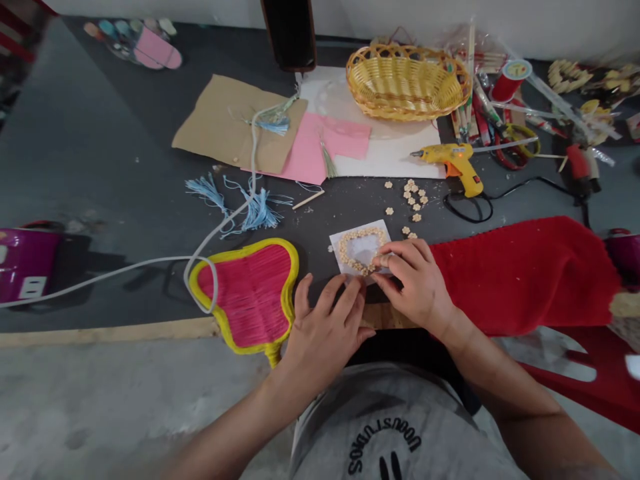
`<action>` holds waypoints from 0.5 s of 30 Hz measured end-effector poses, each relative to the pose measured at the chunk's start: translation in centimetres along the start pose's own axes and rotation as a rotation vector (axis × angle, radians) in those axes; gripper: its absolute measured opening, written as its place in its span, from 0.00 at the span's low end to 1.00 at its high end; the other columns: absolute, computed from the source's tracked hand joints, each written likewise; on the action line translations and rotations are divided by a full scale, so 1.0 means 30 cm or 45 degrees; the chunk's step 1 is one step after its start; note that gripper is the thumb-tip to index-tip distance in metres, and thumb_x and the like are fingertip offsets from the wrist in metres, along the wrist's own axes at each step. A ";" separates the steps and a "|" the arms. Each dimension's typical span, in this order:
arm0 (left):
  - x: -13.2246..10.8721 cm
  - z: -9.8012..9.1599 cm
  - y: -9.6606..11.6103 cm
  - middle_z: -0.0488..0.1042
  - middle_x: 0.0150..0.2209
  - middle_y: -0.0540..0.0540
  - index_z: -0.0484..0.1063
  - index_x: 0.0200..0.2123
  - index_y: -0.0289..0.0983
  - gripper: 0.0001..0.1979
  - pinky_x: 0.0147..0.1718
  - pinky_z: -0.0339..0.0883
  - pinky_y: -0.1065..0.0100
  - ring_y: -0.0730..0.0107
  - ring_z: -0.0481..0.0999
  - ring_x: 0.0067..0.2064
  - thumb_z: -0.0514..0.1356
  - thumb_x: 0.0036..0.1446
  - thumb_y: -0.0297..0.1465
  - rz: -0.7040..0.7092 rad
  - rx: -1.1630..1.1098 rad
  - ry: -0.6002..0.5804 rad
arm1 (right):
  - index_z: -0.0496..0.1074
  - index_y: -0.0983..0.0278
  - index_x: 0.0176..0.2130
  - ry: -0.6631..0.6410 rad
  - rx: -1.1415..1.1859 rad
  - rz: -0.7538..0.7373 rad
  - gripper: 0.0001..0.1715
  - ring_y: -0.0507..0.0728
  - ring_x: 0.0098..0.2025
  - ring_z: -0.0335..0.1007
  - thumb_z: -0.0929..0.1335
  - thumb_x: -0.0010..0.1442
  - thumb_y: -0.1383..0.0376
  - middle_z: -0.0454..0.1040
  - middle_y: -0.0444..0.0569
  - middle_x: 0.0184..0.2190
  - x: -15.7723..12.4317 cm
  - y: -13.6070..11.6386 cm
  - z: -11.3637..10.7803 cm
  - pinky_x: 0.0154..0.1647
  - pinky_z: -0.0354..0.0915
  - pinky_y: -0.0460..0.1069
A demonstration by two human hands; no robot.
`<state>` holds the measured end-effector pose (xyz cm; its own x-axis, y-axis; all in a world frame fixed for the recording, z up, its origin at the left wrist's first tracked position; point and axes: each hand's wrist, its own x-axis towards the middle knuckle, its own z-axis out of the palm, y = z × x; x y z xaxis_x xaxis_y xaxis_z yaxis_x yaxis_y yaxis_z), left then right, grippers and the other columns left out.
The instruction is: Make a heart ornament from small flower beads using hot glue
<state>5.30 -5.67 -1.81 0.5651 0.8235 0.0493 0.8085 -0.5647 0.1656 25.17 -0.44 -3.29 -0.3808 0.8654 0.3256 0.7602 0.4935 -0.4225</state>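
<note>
Paper, a small white sheet, lies near the table edge in front of the person, under a loop of pale flower-shaped beads. The right hand covers the sheet's right corner and part of the loop's right side; its thumb and forefinger nearly meet over the beads, and whether a bead sits between them cannot be told. The left hand is palm down with fingers spread and bent, nothing visible in its grasp; its fingertips hide part of the sheet's near edge, and whether they press on it is unclear.

The sheet lies askew, its far edge slanting away toward the right. The loop is broader on its far side and narrows toward the person; with its right side partly covered, its long axis is hard to make out. Loose flower beads are scattered just beyond the right hand, the nearest partly behind its knuckles.

The pink, yellow-rimmed fan has its handle toward the person, its end hidden by the left forearm. The glue gun points its nozzle left. A phone is cut off above, a purple case at the left. The clutter at far right is too jumbled to sort out.
</note>
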 end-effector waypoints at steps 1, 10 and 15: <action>0.001 0.000 0.000 0.72 0.59 0.40 0.70 0.58 0.36 0.26 0.66 0.41 0.38 0.49 0.68 0.60 0.63 0.61 0.43 0.003 0.000 0.004 | 0.75 0.61 0.43 0.002 0.005 -0.009 0.07 0.59 0.47 0.67 0.68 0.65 0.64 0.76 0.51 0.44 -0.002 0.003 0.003 0.49 0.68 0.56; 0.008 -0.003 0.000 0.72 0.59 0.39 0.71 0.58 0.35 0.26 0.66 0.40 0.39 0.48 0.67 0.59 0.63 0.61 0.44 -0.003 -0.007 0.007 | 0.79 0.61 0.42 -0.039 -0.037 -0.041 0.10 0.56 0.40 0.70 0.67 0.67 0.65 0.75 0.48 0.37 0.000 0.002 0.022 0.42 0.69 0.51; 0.006 0.005 -0.002 0.73 0.58 0.39 0.70 0.58 0.34 0.27 0.67 0.34 0.41 0.50 0.67 0.59 0.61 0.62 0.44 0.004 0.004 0.034 | 0.78 0.61 0.41 -0.060 -0.031 -0.054 0.09 0.56 0.41 0.70 0.67 0.66 0.67 0.76 0.48 0.38 0.000 0.006 0.022 0.42 0.68 0.51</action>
<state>5.37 -5.50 -1.96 0.5632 0.8228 0.0761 0.8072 -0.5675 0.1625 24.97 -0.30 -3.94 -0.4367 0.8472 0.3026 0.7552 0.5280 -0.3885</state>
